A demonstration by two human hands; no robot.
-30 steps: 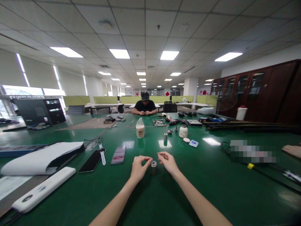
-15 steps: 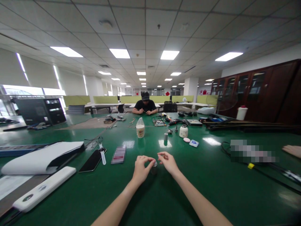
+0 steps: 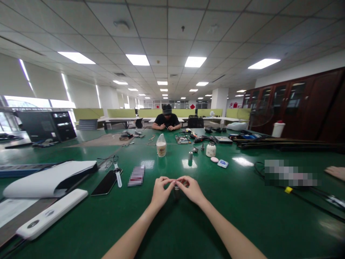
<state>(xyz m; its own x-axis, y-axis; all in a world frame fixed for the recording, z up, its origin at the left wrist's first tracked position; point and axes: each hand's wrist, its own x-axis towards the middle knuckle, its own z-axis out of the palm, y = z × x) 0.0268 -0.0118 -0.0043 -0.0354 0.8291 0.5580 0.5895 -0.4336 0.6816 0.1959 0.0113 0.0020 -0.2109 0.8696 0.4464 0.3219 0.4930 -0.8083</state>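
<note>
A small dark metal cylinder (image 3: 176,193) stands upright on the green table in front of me. My left hand (image 3: 161,193) is closed, with thumb and fingertips pinched at the cylinder's top rim. From the other side my right hand (image 3: 192,189) closes thumb and fingers on the same top. The fingertips of both hands meet there and partly hide the upper end, so any small part between them cannot be made out. Farther off stands another silvery metal cylinder (image 3: 190,158), apart from both hands.
Left of my hands lie a blurred packet (image 3: 136,176), a black phone (image 3: 105,184), a white watch (image 3: 118,175) and a white power strip (image 3: 52,214). Ahead are a bagged cup (image 3: 161,148) and a white jar (image 3: 210,149). A person (image 3: 166,120) sits opposite; another person's hand (image 3: 335,172) rests at right.
My right hand has moved left and closed onto the cylinder's top, meeting the left fingertips. My left hand has stayed almost in place. The view has shifted slightly.
</note>
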